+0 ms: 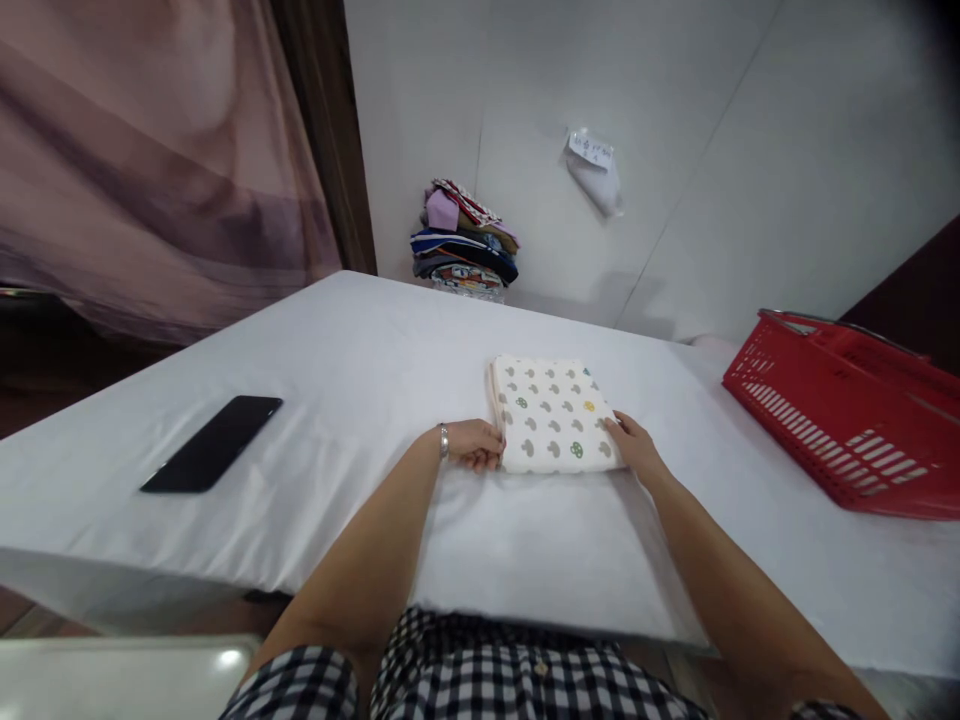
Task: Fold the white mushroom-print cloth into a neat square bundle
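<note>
A folded cream cloth (553,412) with small grey, green and yellow shapes lies on the white-covered table (360,360). My left hand (474,444), with a bracelet at the wrist, rests at the cloth's near left corner, fingers curled onto its edge. At the near right corner my right hand (634,443) pinches the cloth's edge with its fingers together. Both forearms reach in from the bottom of the view.
A black phone (212,443) lies on the table at the left. A red plastic basket (851,410) stands at the right edge. A stack of folded coloured clothes (463,240) sits at the far end by the white wall. A pink curtain (150,160) hangs at the left.
</note>
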### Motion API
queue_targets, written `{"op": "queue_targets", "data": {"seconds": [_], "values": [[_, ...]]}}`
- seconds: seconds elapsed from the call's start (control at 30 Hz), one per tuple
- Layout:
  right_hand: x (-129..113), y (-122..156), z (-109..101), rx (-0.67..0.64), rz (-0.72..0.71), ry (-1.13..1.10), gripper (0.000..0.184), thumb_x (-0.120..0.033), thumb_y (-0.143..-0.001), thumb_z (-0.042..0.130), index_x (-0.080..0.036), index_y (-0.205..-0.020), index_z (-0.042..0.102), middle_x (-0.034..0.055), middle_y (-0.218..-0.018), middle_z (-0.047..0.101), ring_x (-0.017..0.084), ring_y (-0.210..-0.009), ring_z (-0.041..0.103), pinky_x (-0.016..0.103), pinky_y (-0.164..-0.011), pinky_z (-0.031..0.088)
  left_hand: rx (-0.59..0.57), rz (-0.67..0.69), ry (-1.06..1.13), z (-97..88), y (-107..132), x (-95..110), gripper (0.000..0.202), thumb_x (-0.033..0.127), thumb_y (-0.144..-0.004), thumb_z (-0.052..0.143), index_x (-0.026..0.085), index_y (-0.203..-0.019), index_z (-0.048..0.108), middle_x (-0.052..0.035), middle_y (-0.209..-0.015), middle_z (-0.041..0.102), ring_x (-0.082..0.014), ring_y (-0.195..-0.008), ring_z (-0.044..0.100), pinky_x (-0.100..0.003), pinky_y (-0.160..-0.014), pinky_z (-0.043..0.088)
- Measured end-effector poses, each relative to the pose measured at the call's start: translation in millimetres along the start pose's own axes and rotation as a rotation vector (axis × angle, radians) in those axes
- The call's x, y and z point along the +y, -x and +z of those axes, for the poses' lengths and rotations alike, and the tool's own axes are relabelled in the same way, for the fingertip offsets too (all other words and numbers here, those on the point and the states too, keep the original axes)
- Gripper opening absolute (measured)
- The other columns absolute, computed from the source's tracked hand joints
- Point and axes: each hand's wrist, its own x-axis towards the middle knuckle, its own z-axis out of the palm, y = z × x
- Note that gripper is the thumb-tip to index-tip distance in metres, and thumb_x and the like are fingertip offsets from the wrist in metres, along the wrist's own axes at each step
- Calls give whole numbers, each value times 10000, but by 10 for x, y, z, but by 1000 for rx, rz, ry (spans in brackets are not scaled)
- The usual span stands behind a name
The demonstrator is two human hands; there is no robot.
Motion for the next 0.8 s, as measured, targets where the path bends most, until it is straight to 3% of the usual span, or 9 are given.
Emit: {"op": "queue_targets", "data": {"seconds": [0.17,0.27,0.57,0.67,0.8], "values": [[-63,58,23,-21,-44,7,473,-511,-724,588,-225,-1096,650,73,-1056,679,259,-923,634,367,-785,508,118,-32,-64,54,-42,32,218,351,-684,566,163,-576,540,14,-480,579,-84,-392,497,-182,-352,295],[-75,99,38,-24,-98,41,473,-512,-736,569,-230,-1111,635,54,-1055,679,259,-936,624,389,-814,489,189,-22,-96,86,-33,57,241,347,-694,565,172,-543,498,30,-448,544,-75,-369,466,-186,-358,289],[-43,117,55,-1,-107,6,500,-540,-715,566,-205,-1077,650,47,-1003,689,251,-914,622,371,-808,480,197,22,-65,119,57,-46,453,586,-659,611,177,-540,455,37,-428,494,-79,-367,430,-205,-371,249],[-37,125,67,3,-100,-13,496,-540,-719,559,-205,-1073,652,48,-1001,691,249,-913,620,361,-801,478,321,13,68,174,41,-5,484,622,-727,541,163,-582,488,32,-453,502,-69,-373,424,-198,-367,237],[-6,122,84,8,-105,-29,512,-556,-718,549,-202,-1073,652,49,-989,694,254,-897,623,360,-785,478,527,-24,154,259,-82,75,458,505,-887,369,162,-596,452,48,-463,465,-47,-357,379,-191,-377,253]]}}
